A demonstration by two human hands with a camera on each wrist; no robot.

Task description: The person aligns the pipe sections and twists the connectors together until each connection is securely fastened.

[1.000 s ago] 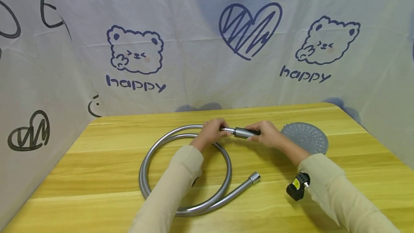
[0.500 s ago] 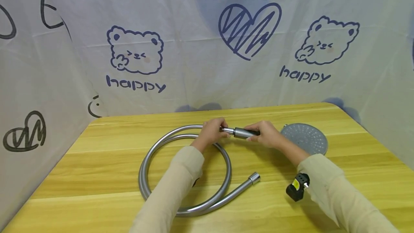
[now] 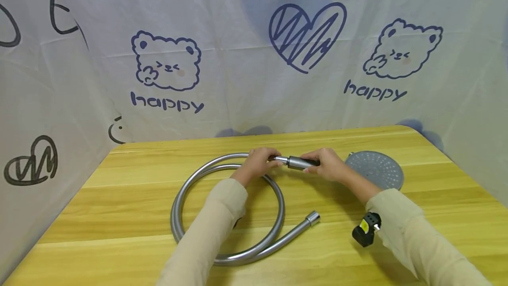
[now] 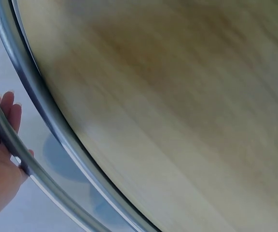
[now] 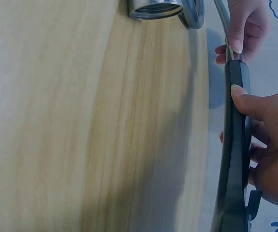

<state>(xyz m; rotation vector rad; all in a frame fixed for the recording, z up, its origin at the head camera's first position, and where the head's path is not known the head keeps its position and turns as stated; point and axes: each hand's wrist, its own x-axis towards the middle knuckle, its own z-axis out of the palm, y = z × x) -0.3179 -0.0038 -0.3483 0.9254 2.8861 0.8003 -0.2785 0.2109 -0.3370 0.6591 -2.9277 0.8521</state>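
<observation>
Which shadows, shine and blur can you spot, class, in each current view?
Head: bright glints along the hose; left wrist: the wood grain of the table looks soft and blurred; right wrist: a long, soft-edged shadow falls across the table, left of the handle in the picture.

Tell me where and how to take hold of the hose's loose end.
Probably best by the chrome collar that tips the hose, coming from above with a pinch across its two sides. The collar is a short cylinder a little wider than the tube behind it, and it sticks out to the right of the coil with nothing over it.
</observation>
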